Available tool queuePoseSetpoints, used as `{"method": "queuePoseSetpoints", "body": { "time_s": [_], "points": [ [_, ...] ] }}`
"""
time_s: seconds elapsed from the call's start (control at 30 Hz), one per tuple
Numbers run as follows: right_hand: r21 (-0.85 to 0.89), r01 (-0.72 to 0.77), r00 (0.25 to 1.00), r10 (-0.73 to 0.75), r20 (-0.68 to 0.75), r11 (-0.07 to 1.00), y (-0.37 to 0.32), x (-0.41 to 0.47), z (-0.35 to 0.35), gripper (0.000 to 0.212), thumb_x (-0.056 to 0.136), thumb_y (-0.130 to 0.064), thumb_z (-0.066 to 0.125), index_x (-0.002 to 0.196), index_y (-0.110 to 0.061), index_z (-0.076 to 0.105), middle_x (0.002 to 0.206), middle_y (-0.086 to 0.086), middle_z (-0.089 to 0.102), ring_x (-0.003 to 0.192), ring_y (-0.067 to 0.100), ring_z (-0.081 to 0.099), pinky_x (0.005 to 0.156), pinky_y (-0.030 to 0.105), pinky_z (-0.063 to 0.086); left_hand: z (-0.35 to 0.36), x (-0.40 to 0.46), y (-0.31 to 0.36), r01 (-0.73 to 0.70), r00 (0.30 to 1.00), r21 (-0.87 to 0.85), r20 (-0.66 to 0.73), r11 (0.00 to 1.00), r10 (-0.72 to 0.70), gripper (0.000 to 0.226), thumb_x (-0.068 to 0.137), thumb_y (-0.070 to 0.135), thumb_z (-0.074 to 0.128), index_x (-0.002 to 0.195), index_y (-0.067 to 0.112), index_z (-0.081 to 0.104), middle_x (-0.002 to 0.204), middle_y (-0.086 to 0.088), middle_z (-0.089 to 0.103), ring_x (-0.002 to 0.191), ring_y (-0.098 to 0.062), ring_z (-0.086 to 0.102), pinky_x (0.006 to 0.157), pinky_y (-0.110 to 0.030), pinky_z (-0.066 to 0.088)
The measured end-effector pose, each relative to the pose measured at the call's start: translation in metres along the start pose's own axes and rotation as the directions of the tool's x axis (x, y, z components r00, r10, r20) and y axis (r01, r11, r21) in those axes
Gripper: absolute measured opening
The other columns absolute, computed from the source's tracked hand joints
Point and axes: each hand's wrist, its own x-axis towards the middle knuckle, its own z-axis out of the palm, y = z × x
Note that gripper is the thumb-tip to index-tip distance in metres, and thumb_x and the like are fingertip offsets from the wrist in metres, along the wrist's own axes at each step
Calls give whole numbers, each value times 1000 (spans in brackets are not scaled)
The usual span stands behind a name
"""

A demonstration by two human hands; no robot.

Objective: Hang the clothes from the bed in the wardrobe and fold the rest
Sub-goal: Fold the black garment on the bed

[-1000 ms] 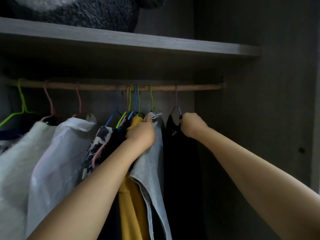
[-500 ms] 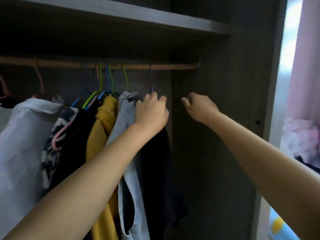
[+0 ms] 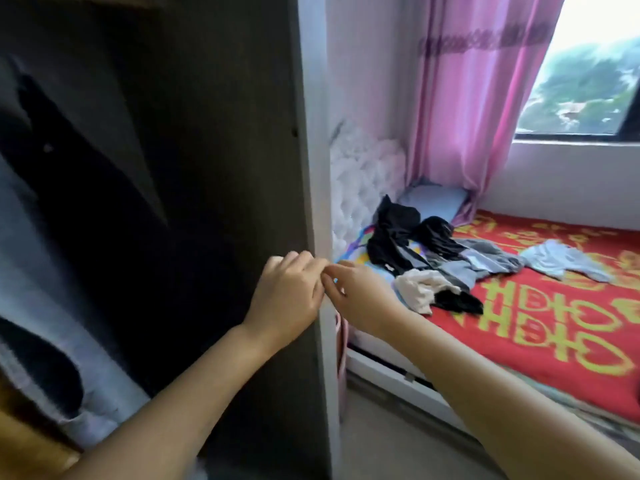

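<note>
My left hand (image 3: 287, 296) and my right hand (image 3: 360, 299) meet at the fingertips in front of the wardrobe's right side panel (image 3: 313, 168). Both have loosely curled fingers and hold nothing. Inside the wardrobe on the left hang a black garment (image 3: 86, 202), a grey one (image 3: 45, 271) and a yellow one (image 3: 24, 445). On the bed's red cover (image 3: 554, 323) lies a loose heap: black clothes (image 3: 394, 233), a grey piece (image 3: 478, 258), a cream piece (image 3: 415, 289) and, apart to the right, a light blue piece (image 3: 561, 259).
A white tufted headboard (image 3: 360, 174) stands between wardrobe and bed, with a blue pillow (image 3: 433, 199) beside it. A pink curtain (image 3: 467, 98) hangs next to the window (image 3: 588, 81). Bare floor (image 3: 398, 438) runs along the bed's near side.
My view has swung right and down from the hanging rail to the bed. Both hands have left the hangers, dropped lower, and come together at the wardrobe's edge.
</note>
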Motion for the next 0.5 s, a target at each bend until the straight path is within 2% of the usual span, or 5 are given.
{"method": "queuePoseSetpoints", "body": {
  "time_s": [0.13, 0.2, 0.27, 0.4, 0.5],
  "points": [
    [-101, -308, 943, 318, 102, 946, 92, -83, -13, 32, 99, -39, 39, 101, -17, 62, 103, 4, 59, 95, 25, 58, 76, 35, 45, 70, -2, 77, -19, 979, -169, 197, 985, 53, 33, 80, 28, 40, 96, 19, 68, 82, 0, 64, 77, -24, 63, 66, -36, 50],
    [-138, -435, 883, 451, 130, 890, 137, -129, -29, 32, 100, -37, 39, 101, -14, 62, 103, 5, 59, 94, 25, 58, 77, 36, 47, 104, 2, 121, -1, 952, -237, 297, 971, 74, 32, 85, 25, 44, 106, 18, 67, 93, -3, 63, 91, -27, 61, 76, -39, 46],
    [-120, -564, 803, 576, 151, 817, 181, -180, -49, 33, 100, -33, 38, 97, -10, 62, 97, 6, 62, 88, 24, 58, 76, 37, 48, 134, 6, 171, -2, 909, -288, 399, 958, 122, 32, 91, 22, 45, 120, 20, 59, 109, -3, 60, 108, -24, 54, 88, -36, 39],
    [-101, -728, 662, 734, 151, 678, 252, -275, -82, 35, 100, -29, 36, 89, -8, 61, 85, 9, 64, 75, 24, 59, 61, 33, 41, 191, 11, 264, -14, 842, -376, 495, 926, 214, 34, 95, 23, 44, 128, 21, 53, 117, 1, 57, 114, -18, 50, 90, -32, 37],
    [-105, -817, 553, 821, 142, 568, 289, -337, -104, 32, 99, -29, 36, 98, -10, 63, 93, 5, 65, 83, 21, 59, 71, 35, 46, 222, 9, 331, 10, 788, -465, 549, 885, 279, 33, 96, 23, 42, 128, 20, 53, 117, 2, 58, 110, -18, 52, 87, -31, 39]
  ]
}}
